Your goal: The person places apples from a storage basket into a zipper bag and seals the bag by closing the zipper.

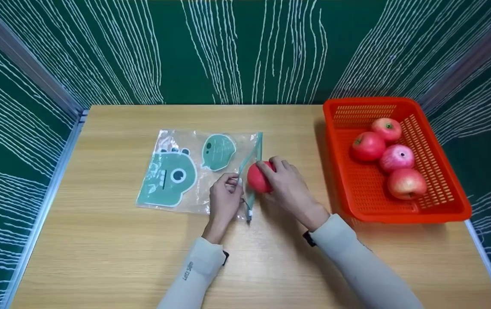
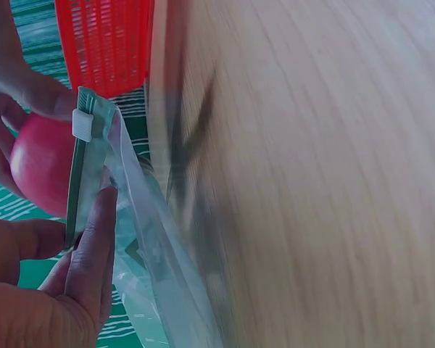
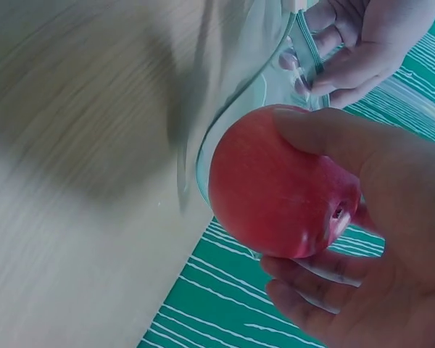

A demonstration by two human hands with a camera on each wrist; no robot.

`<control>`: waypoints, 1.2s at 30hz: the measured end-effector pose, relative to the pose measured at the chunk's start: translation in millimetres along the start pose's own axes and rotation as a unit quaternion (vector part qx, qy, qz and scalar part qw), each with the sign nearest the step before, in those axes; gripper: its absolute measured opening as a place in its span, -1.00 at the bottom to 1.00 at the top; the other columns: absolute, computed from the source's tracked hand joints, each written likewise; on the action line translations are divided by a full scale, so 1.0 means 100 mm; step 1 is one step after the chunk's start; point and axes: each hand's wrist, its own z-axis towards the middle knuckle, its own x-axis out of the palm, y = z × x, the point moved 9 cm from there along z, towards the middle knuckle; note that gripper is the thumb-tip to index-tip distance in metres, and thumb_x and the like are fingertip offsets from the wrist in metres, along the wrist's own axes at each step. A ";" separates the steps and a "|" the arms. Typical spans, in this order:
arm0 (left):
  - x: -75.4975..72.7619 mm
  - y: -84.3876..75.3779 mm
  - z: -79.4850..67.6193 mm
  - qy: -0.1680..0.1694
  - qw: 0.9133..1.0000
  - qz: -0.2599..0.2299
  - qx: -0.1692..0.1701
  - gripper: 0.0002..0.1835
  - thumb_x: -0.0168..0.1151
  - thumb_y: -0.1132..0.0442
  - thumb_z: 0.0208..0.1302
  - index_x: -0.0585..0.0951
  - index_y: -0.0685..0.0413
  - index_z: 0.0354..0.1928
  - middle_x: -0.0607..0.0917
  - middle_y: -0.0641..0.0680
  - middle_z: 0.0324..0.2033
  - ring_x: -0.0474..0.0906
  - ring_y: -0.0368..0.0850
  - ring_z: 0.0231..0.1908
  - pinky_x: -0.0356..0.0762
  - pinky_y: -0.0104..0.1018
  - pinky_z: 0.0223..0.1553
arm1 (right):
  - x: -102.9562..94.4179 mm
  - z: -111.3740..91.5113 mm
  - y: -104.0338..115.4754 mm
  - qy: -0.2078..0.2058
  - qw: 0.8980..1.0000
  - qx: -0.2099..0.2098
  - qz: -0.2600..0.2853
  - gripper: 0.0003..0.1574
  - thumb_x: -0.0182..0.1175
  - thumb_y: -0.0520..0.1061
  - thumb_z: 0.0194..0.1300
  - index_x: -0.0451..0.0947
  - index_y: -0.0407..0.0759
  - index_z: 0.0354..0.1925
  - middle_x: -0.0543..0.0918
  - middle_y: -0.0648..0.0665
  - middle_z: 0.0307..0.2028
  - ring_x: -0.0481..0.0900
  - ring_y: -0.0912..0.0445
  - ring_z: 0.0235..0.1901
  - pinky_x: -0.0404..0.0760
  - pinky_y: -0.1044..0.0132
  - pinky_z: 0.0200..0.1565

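Note:
A clear zip bag (image 1: pixel 202 184) printed with green cartoon shapes lies on the table, its green-edged mouth facing right and parted. My left hand (image 1: pixel 225 197) pinches one edge of that mouth between thumb and fingers; the left wrist view shows the white slider (image 2: pixel 82 125) farther along the strip. In my right hand (image 1: pixel 290 186) is a red apple (image 1: pixel 259 177), gripped between thumb and fingers right at the bag's opening. The right wrist view shows the apple (image 3: pixel 275 181) in front of the parted mouth, with the thumb on top and fingers beneath.
An orange-red plastic basket (image 1: pixel 344 184) stands on the right of the wooden table (image 1: pixel 99 249), holding several apples, among them a pinkish one (image 1: pixel 397 158). Green panels with white lines (image 1: pixel 245 51) enclose the table at the back and sides.

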 end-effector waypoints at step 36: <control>-0.08 -0.10 -0.04 -0.012 1.000 -0.006 0.007 -0.76 0.29 0.49 0.41 0.67 0.29 0.07 0.72 0.18 -0.20 0.73 -0.04 -0.31 0.79 -0.32 -0.36 | 0.28 0.34 0.08 -0.017 0.999 0.023 0.044 0.04 0.65 -0.06 0.12 0.39 -0.23 0.46 0.51 -0.41 0.19 0.60 -0.27 0.07 0.72 -0.08 0.14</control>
